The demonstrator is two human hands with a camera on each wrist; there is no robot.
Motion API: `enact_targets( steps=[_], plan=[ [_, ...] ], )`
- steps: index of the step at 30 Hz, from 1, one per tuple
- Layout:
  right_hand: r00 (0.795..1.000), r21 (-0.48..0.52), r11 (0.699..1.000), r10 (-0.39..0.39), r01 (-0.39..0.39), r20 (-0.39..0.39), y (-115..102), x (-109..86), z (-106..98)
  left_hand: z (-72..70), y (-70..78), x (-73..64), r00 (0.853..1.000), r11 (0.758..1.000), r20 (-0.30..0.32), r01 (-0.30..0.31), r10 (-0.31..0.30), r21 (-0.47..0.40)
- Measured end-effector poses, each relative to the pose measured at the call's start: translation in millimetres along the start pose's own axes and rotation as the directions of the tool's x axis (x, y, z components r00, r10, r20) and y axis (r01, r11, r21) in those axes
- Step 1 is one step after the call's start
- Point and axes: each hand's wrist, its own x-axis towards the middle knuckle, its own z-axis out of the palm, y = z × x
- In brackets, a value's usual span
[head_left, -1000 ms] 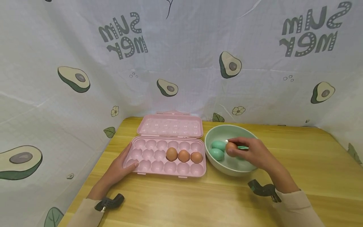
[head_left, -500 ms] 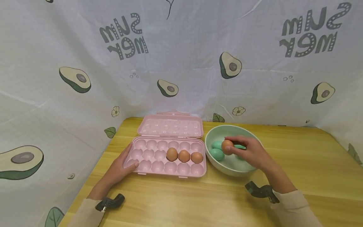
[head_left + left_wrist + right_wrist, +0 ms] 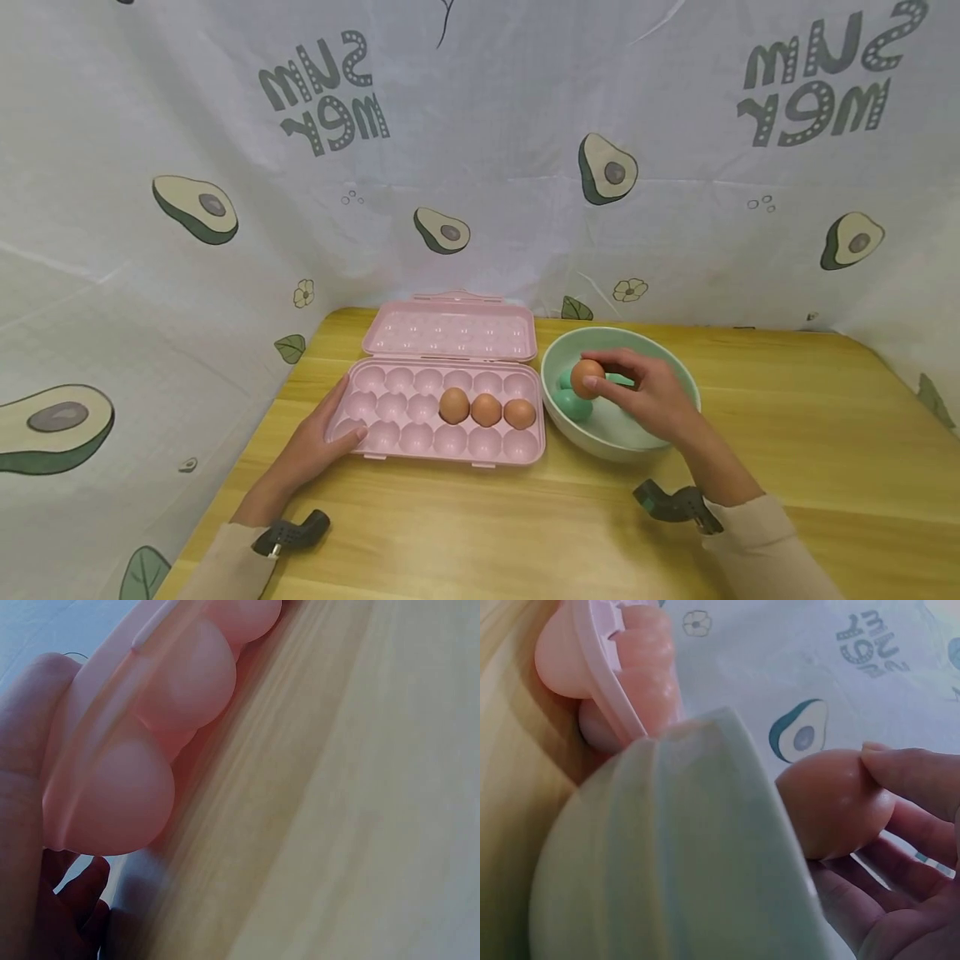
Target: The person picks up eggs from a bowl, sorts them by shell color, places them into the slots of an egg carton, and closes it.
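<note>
My right hand (image 3: 656, 398) pinches a brown egg (image 3: 587, 379) between thumb and fingers, over the left part of the pale green bowl (image 3: 682, 379). In the right wrist view the egg (image 3: 838, 802) shows just past the bowl's rim (image 3: 757, 772). Below it in the bowl lie green eggs (image 3: 573, 405), partly hidden by the hand. My left hand (image 3: 315, 437) grips the left end of the pink plastic egg carton (image 3: 431, 457), thumb over the front corner. Three brown eggs (image 3: 486, 410) stand in the right half of the carton's middle row. The left wrist view shows the carton's rounded cups (image 3: 120, 795) from the side.
The carton's lid (image 3: 453, 329) lies opened back behind its cups. The bowl stands right beside the carton's right end, on a wooden table (image 3: 465, 533). Behind the table hangs a white curtain (image 3: 510, 167) printed with avocados. A dark camera mount sits on each wrist.
My right hand has lifted the brown egg a little and moved it left within the bowl's outline. The left hand and the carton have stayed put.
</note>
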Motion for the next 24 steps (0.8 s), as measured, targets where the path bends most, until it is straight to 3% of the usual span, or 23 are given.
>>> enact_targets(
  steps=[9, 16, 24],
  plan=[
    [0.997, 0.116, 0.991, 0.071, -0.066, -0.036, -0.7, 5.5, 15.3, 0.5, 0.2, -0.5, 1.0, 1.0, -0.003, -0.002, 0.002, 0.006],
    [0.995, 0.249, 0.968, 0.041, -0.017, -0.093, -2.6, 13.9, 28.3, 0.3, -0.9, -1.7, 1.0, 1.0, -0.004, 0.003, -0.002, 0.007],
    [0.99, 0.308, 0.951, 0.063, -0.022, -0.124, -7.3, 22.7, 43.7, 0.2, -0.8, -0.6, 1.0, 1.0, -0.005, -0.01, 0.01, 0.01]
  ],
)
